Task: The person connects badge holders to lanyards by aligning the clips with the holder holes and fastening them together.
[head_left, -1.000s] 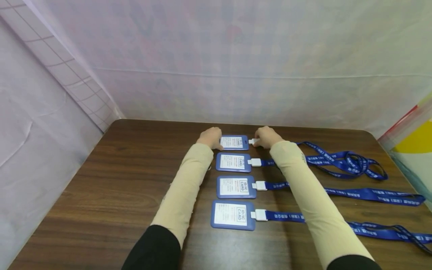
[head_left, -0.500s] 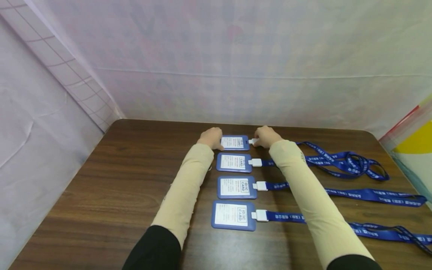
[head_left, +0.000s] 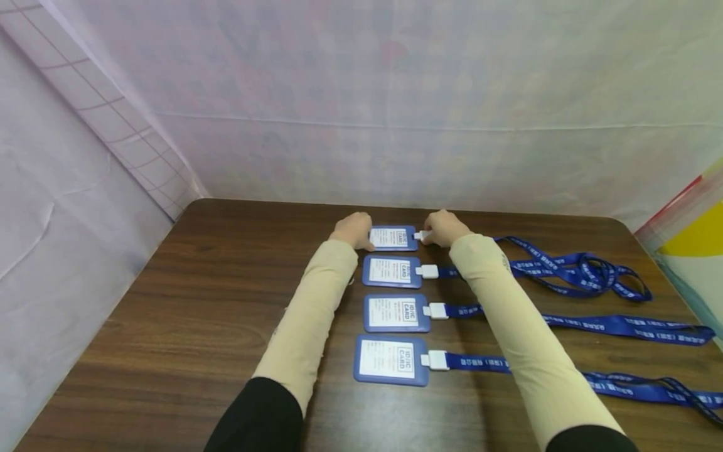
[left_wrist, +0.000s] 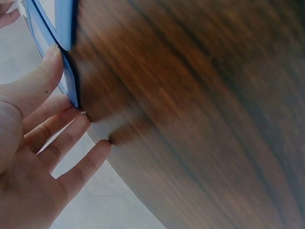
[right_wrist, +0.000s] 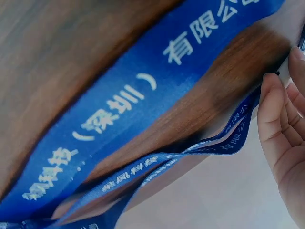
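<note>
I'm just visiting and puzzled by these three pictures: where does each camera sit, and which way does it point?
Head: worn on the head, looking forward and down at the dark wooden table, four blue plastic ID card holders and both beige-sleeved arms.
Left wrist: on the left wrist, looking past the left hand, whose straight fingers touch the farthest blue card holder.
Right wrist: on the right wrist, close over a blue printed lanyard strap, right hand at the edge.
Shared: head and left wrist both show that card holder.

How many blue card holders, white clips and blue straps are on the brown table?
Blue card holders: 4, the farthest touched by the left hand.
White clips: 4, the farthest at the right hand.
Blue straps: 4, such as the nearest one.
Total: 12 things.
</note>
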Demonstrator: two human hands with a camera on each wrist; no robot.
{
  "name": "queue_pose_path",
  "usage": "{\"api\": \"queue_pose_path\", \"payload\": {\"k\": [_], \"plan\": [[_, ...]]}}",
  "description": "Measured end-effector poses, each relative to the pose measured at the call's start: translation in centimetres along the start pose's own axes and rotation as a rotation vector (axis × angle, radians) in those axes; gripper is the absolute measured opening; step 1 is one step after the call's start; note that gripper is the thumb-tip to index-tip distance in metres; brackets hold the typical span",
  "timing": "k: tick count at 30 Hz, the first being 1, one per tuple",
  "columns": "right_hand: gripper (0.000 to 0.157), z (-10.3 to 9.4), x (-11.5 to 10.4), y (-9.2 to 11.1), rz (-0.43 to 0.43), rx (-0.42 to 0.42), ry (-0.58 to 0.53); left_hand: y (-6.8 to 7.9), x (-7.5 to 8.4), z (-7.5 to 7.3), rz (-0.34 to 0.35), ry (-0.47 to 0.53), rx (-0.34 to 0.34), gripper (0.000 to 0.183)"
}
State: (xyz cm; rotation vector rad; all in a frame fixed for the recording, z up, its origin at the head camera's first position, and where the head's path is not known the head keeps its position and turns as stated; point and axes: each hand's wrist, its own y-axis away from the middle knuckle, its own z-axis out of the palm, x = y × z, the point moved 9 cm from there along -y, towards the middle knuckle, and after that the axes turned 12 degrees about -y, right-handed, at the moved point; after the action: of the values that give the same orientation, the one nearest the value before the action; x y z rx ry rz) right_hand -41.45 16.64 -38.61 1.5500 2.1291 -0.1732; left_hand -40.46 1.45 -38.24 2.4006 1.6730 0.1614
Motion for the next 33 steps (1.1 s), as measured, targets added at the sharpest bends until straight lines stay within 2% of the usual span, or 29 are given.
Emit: {"api": "queue_pose_path", "payload": {"k": [14,24,33], "plan": [[0.037,0.7,0.7,-0.2,0.007,-0.013,-0.033,0.1,-0.2,0.0,-0.003,-0.004,-0.009,0.034],[0.034,0.8,0.9,-0.6,0.009,-0.001,-0.038,0.1,-0.1,-0.2,-0.006,-0.020,-0.001,0.034],[0.033,1.0,1.1,-0.7,0.043,-0.008,-0.072,0.1,0.0,0.0,0.000,-0.017,-0.014,0.035]]}}
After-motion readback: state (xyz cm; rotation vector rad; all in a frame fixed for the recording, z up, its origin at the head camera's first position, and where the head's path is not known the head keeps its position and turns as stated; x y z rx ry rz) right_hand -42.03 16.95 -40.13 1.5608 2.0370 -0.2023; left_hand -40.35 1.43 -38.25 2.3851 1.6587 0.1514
